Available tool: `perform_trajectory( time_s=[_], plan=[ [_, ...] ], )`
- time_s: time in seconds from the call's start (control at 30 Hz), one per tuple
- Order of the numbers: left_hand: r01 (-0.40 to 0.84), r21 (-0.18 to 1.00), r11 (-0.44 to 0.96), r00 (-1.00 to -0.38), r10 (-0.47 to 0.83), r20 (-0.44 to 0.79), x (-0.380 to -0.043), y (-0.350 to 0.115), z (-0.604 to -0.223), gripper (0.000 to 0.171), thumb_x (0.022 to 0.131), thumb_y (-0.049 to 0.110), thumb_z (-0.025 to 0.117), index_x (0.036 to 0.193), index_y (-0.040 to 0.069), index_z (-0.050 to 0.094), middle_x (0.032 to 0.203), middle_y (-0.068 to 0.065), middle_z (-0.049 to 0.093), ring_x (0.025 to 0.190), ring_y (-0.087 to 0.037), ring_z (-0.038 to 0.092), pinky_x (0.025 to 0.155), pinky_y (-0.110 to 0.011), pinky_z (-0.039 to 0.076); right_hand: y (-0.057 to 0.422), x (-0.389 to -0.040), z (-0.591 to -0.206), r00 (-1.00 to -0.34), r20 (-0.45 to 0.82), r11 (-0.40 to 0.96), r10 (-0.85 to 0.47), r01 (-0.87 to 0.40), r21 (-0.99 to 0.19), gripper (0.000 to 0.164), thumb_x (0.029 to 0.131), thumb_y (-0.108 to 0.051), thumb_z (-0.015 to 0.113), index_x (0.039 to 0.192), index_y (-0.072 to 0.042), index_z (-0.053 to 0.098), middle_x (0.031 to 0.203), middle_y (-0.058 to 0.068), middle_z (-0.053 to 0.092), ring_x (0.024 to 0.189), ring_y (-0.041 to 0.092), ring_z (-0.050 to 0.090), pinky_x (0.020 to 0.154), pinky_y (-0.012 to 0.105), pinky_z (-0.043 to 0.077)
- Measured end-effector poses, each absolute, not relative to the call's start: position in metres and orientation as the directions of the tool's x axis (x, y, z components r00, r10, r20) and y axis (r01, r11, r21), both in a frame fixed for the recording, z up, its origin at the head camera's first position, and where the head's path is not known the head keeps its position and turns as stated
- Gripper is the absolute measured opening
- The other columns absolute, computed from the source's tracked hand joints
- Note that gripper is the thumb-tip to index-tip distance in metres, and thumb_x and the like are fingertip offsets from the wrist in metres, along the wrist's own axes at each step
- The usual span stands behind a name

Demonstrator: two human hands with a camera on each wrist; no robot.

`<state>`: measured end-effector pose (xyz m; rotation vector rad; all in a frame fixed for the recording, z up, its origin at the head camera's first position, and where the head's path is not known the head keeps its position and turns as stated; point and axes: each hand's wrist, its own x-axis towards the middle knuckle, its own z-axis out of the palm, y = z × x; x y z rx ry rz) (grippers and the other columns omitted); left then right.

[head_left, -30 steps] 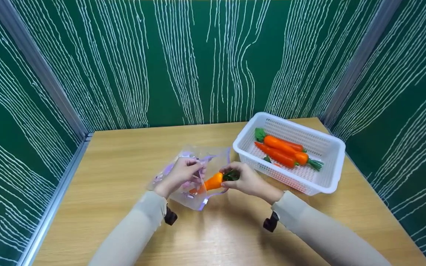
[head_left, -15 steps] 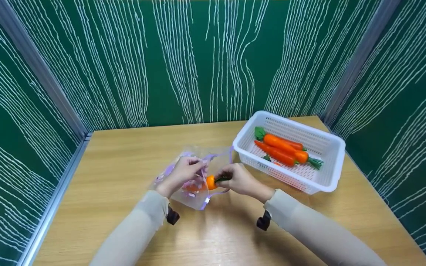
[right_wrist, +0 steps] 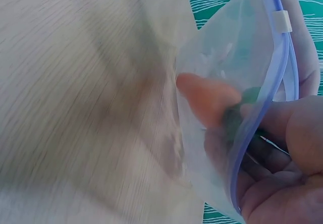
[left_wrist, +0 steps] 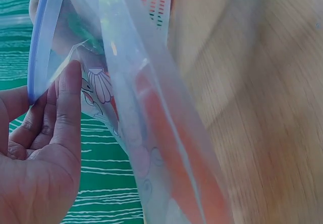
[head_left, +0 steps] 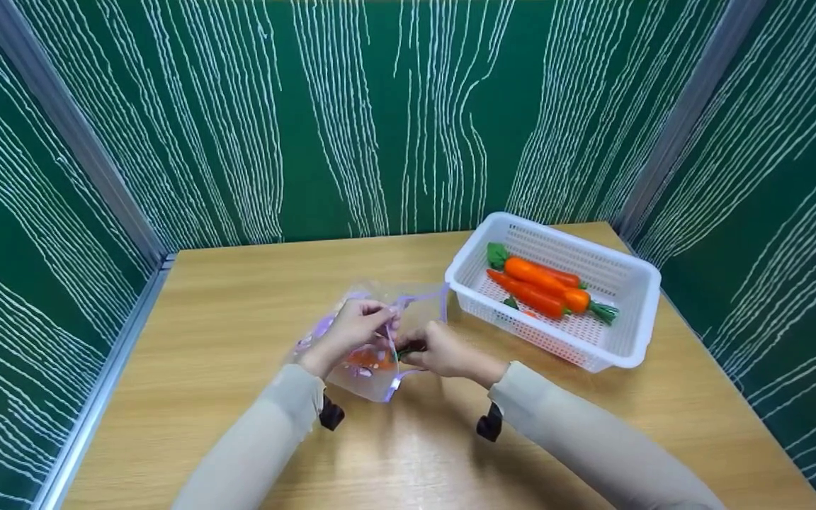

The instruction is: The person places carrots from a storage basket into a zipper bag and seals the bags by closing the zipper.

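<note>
Between the two hands is a clear zip bag [head_left: 365, 379] with a purple edge and printed shapes. My left hand [head_left: 357, 327] pinches the rim of its mouth between thumb and fingers. Through the plastic an orange carrot [right_wrist: 207, 98] shows, lying inside the bag. My right hand [head_left: 443, 350] reaches into the mouth, its fingers holding the carrot by the green top [right_wrist: 242, 113]. A pale slider [right_wrist: 281, 21] sits on the bag's zip in the right wrist view.
A white plastic basket [head_left: 635, 347] stands to the right on the wooden table [head_left: 238, 283], close beside the bag. Several carrots [head_left: 532, 294] lie in it. Green panels [head_left: 344, 127] with white lines rise behind and at both sides.
My right hand has moved left into the bag's mouth, and the carrot has slid deeper inside. The left hand has stayed at the rim.
</note>
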<state>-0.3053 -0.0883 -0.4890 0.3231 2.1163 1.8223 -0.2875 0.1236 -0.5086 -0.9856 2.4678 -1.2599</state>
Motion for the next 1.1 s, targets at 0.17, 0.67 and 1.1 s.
perform_trajectory(
  time_s=[0.17,0.67,1.1],
  plan=[
    [-0.034,0.987,0.157,-0.921,0.379,-0.092,-0.306,-0.088,-0.488,0.029,0.113,0.022,0.060,0.099,0.004,0.077,0.084,-0.002,0.073,0.076,-0.014,0.071,0.071,-0.023,0.064,0.120,-0.290,-0.511,-0.744,0.097,0.417,-0.661,-0.471,-0.777,0.019,0.097,0.008,0.068,0.113,0.011,0.078,0.108,0.025,0.081,0.096,0.025,0.078,0.086,0.025,0.063],
    [-0.015,0.992,0.125,-0.922,0.383,-0.062,-0.309,-0.089,-0.492,0.030,0.114,0.019,0.059,0.096,0.002,0.076,0.079,0.001,0.069,0.066,-0.009,0.068,0.064,-0.020,0.061,0.141,-0.292,-0.487,-0.803,0.099,0.456,-0.587,-0.429,-0.780,0.027,0.096,0.000,0.077,0.122,0.008,0.076,0.117,0.025,0.079,0.109,0.040,0.078,0.097,0.049,0.065],
    [-0.019,0.986,0.166,-0.922,0.379,-0.081,-0.307,-0.091,-0.492,0.028,0.114,0.023,0.060,0.101,0.004,0.077,0.085,-0.002,0.072,0.073,-0.012,0.068,0.069,-0.022,0.062,0.171,-0.298,-0.465,-0.875,0.056,0.487,-0.480,-0.320,-0.813,0.026,0.099,-0.006,0.078,0.124,0.000,0.077,0.120,0.020,0.080,0.107,0.034,0.078,0.098,0.048,0.065]
  ],
)
